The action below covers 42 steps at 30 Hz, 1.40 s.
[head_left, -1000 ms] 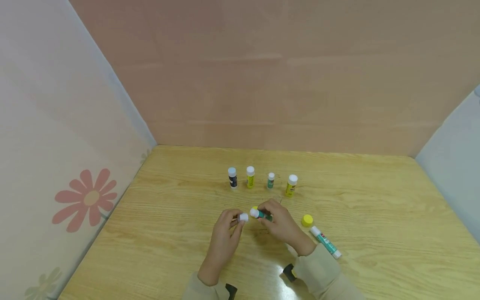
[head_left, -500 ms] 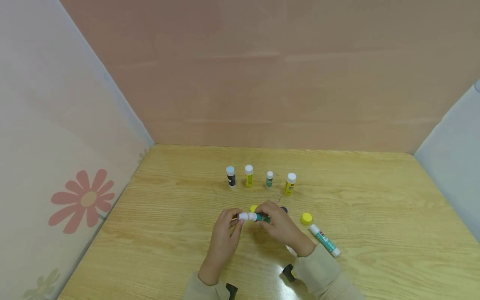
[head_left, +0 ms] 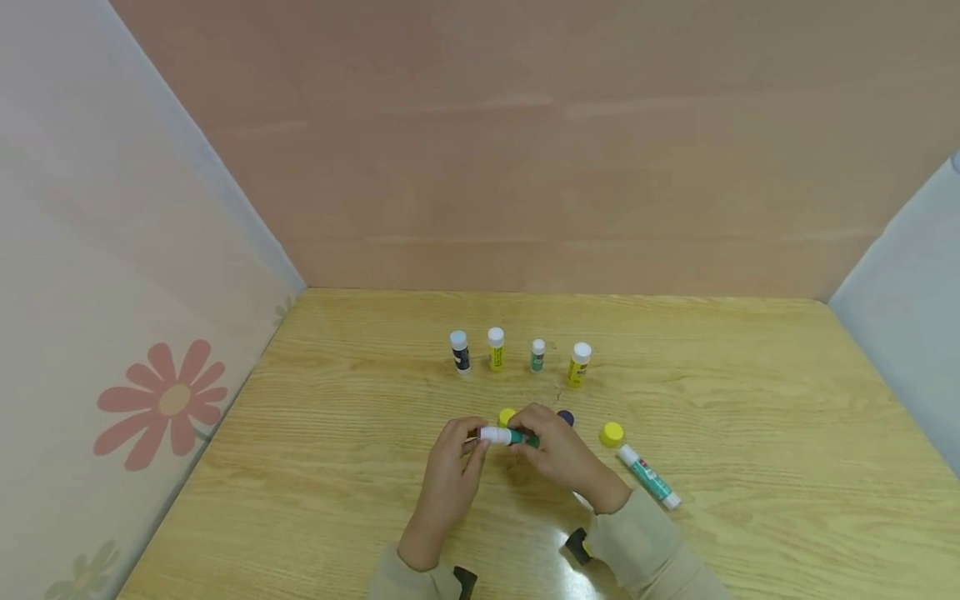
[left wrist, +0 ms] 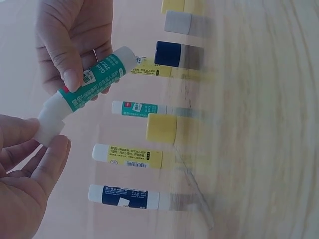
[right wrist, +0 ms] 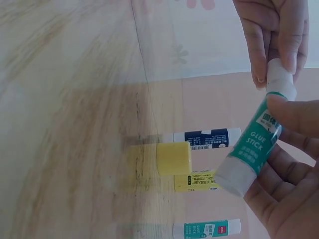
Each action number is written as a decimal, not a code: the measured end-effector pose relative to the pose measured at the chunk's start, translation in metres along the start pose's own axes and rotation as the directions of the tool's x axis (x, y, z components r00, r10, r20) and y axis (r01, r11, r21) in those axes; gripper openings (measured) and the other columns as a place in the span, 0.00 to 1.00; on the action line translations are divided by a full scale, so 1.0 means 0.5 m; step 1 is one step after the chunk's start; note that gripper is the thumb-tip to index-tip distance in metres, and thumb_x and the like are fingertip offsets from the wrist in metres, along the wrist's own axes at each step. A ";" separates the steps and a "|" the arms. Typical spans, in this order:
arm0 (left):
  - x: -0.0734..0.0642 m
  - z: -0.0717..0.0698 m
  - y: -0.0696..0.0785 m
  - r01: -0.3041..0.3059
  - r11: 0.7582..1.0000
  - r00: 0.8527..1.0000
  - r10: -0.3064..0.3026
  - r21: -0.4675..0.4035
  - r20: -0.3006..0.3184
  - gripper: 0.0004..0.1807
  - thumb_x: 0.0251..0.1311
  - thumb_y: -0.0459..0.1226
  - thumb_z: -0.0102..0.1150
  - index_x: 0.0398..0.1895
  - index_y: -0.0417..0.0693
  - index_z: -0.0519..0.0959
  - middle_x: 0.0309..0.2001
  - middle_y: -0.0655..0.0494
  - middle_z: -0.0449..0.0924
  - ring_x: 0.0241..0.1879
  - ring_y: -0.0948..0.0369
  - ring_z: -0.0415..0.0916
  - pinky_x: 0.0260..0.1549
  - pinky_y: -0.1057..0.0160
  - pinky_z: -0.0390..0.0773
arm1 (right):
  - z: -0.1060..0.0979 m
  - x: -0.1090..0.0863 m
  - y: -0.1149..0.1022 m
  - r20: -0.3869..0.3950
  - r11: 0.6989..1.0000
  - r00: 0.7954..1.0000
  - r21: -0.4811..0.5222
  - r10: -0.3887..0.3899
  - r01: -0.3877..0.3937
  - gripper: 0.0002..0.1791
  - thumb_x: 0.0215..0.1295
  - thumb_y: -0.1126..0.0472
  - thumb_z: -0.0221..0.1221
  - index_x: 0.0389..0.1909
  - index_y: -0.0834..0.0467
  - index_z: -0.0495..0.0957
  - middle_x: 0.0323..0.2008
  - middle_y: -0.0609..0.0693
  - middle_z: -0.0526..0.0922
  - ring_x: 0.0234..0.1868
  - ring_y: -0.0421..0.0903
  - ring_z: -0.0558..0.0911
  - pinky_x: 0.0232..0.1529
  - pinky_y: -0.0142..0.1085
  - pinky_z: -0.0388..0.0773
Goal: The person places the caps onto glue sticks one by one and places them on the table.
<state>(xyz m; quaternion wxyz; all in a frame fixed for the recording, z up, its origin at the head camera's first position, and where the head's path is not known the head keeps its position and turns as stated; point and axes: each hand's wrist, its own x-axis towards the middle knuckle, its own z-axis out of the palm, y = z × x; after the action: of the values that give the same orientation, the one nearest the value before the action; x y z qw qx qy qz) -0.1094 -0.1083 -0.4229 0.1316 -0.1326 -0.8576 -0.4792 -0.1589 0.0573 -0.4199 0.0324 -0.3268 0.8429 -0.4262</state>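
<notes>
A green and white glue stick (right wrist: 256, 142) lies tilted in the fingers of my right hand (head_left: 561, 454), which grips it round the green label. Between thumb and fingertips, my left hand (head_left: 450, 471) pinches a white cap (left wrist: 50, 127). The cap sits against the glue stick's white end, in line with it in the head view and at a slight angle in the left wrist view. How far it is pushed on cannot be told. Both hands are above the table (head_left: 315, 500), just behind a yellow cap (head_left: 507, 417).
Upright at the back stand a dark blue glue stick (head_left: 460, 353), a yellow one (head_left: 496, 350), a small green one (head_left: 537, 357) and another yellow one (head_left: 579, 365). A dark blue cap (head_left: 566, 418), a second yellow cap (head_left: 612, 434) and a lying green glue stick (head_left: 649, 478) are on the right.
One second ago a gap separated the white cap from the glue stick. My right hand has brought the stick leftward, and the two now meet. The left hand has barely moved.
</notes>
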 end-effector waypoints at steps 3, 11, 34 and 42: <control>0.001 0.002 0.000 0.007 1.000 1.000 -0.007 -0.011 0.009 0.11 0.54 0.26 0.51 0.42 0.32 0.69 0.41 0.48 0.68 0.42 0.56 0.70 0.39 0.72 0.71 | -0.001 -0.001 -0.001 0.008 1.000 1.000 -0.012 -0.005 0.005 0.08 0.51 0.69 0.59 0.33 0.61 0.74 0.32 0.46 0.73 0.32 0.42 0.69 0.32 0.34 0.70; 0.001 0.004 0.000 -0.003 1.000 1.000 0.004 -0.022 0.026 0.12 0.54 0.25 0.50 0.42 0.31 0.69 0.41 0.47 0.68 0.42 0.56 0.70 0.40 0.72 0.71 | -0.002 -0.003 -0.001 0.011 0.998 1.000 -0.055 -0.020 0.021 0.08 0.51 0.68 0.60 0.34 0.62 0.75 0.31 0.45 0.72 0.31 0.41 0.69 0.31 0.32 0.69; 0.000 0.013 0.003 0.042 0.999 0.996 -0.040 -0.020 0.076 0.11 0.53 0.25 0.52 0.41 0.34 0.70 0.39 0.49 0.69 0.41 0.57 0.70 0.40 0.73 0.71 | 0.002 -0.013 -0.001 0.022 0.989 0.999 -0.141 -0.032 0.035 0.08 0.51 0.65 0.60 0.34 0.61 0.77 0.30 0.44 0.72 0.31 0.38 0.69 0.30 0.30 0.69; 0.001 0.012 0.006 0.072 0.997 0.993 -0.069 -0.028 0.098 0.11 0.53 0.25 0.51 0.41 0.34 0.70 0.40 0.50 0.69 0.41 0.58 0.70 0.39 0.72 0.71 | 0.004 -0.017 -0.001 0.001 0.986 0.999 -0.165 -0.042 0.041 0.08 0.50 0.65 0.61 0.33 0.60 0.76 0.30 0.44 0.72 0.30 0.38 0.68 0.30 0.29 0.69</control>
<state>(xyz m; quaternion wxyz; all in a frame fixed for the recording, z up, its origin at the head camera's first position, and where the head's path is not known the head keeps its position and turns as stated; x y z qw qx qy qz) -0.1093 -0.1016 -0.4237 0.0710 -0.1275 -0.8594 -0.4900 -0.1511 0.0607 -0.4228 -0.0046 -0.3452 0.8683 -0.3562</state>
